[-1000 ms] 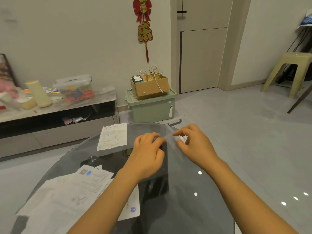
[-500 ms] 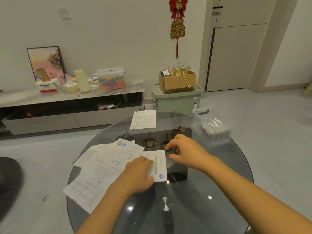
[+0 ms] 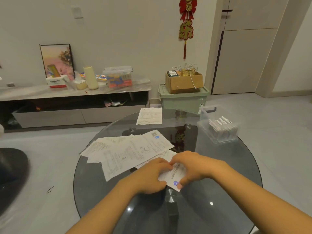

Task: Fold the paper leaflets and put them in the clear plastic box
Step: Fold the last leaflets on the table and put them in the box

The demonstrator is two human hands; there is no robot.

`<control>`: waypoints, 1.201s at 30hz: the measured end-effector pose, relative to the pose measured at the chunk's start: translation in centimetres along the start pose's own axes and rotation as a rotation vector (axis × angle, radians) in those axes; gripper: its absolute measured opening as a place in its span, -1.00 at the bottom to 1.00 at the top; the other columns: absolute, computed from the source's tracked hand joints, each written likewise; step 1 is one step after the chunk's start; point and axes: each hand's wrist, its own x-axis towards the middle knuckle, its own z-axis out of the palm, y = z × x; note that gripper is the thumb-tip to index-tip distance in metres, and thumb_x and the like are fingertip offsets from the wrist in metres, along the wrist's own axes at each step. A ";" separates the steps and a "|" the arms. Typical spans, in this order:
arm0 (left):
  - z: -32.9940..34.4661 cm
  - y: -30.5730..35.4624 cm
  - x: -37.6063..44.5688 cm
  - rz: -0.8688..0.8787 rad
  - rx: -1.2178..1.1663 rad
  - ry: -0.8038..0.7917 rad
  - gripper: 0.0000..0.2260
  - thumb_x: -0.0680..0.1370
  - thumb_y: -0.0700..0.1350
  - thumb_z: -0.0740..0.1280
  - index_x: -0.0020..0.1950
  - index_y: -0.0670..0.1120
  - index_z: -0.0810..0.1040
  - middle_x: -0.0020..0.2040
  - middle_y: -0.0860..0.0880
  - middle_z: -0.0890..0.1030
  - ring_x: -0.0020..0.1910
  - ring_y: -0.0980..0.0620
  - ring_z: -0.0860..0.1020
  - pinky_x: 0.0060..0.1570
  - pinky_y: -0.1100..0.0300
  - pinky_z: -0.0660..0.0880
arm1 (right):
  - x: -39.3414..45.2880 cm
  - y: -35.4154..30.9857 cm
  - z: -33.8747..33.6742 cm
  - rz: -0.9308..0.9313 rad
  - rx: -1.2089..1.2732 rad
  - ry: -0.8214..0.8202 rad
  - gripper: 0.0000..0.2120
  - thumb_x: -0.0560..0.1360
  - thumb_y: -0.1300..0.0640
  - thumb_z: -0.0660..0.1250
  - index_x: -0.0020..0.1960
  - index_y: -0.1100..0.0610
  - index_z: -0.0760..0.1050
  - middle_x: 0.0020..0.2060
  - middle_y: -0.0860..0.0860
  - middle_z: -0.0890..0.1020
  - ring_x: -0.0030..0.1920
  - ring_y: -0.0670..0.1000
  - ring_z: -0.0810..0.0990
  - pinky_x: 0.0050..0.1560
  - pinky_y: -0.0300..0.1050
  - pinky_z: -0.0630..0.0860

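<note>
A small white leaflet [image 3: 173,179] with a blue round logo sits between my two hands near the middle of the round glass table [image 3: 219,191]. My left hand [image 3: 150,174] pinches its left edge and my right hand [image 3: 194,166] pinches its right side, thumb near the logo. A loose pile of flat leaflets [image 3: 128,149] spreads to the left of my hands. One more leaflet [image 3: 149,115] lies alone at the table's far edge. The clear plastic box [image 3: 217,127] stands at the table's right far side, open, with several folded leaflets inside.
Beyond the table a green storage bin [image 3: 184,100] carries a cardboard box [image 3: 184,81]. A low TV bench [image 3: 76,98] with clutter runs along the wall at left. A dark seat [image 3: 11,174] shows at the left edge.
My hands came back from the clear box to the leaflet pile. The left hand went from lying on the small leaflet to pinching it, and the right hand joined on its other side.
</note>
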 end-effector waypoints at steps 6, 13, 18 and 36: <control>-1.3 -2.5 -0.2 -0.151 0.104 0.314 -0.66 0.55 -0.07 0.25 0.33 0.03 0.43 0.33 0.05 0.37 0.31 0.04 0.32 0.33 0.17 0.24 | -0.4 0.6 -0.3 0.041 -0.069 -0.015 -0.37 0.34 -0.16 0.47 0.36 -0.16 0.35 0.25 -0.12 0.38 0.24 0.02 0.37 0.25 -0.09 0.37; -2.0 -4.4 0.1 -0.308 0.235 0.255 -0.53 0.57 0.14 0.21 0.43 0.01 0.28 0.36 0.00 0.36 0.30 -0.01 0.33 0.29 0.09 0.28 | 0.1 0.2 -0.7 0.064 -0.022 0.068 -0.59 0.44 -0.06 0.40 0.26 -0.03 0.47 0.16 -0.06 0.50 0.11 -0.02 0.50 0.07 -0.14 0.47; -2.7 -4.0 0.3 -0.287 0.164 0.335 -0.71 0.60 0.07 0.18 0.28 0.07 0.49 0.22 0.04 0.50 0.15 0.03 0.46 0.10 0.18 0.40 | 0.8 0.4 -0.5 0.100 0.016 0.225 -0.48 0.45 -0.05 0.39 0.37 -0.07 0.35 0.21 -0.04 0.45 0.15 -0.01 0.47 0.09 -0.14 0.46; -3.7 -2.1 -0.7 -0.160 -0.134 0.150 -0.80 0.56 -0.11 0.30 0.02 0.22 0.51 0.21 0.18 0.47 0.23 0.14 0.41 0.23 0.21 0.35 | -1.1 0.3 -3.7 0.104 0.155 0.439 -0.91 0.48 0.03 0.32 -0.08 0.01 0.57 -0.11 -0.07 0.64 -0.07 -0.02 0.59 -0.05 -0.04 0.57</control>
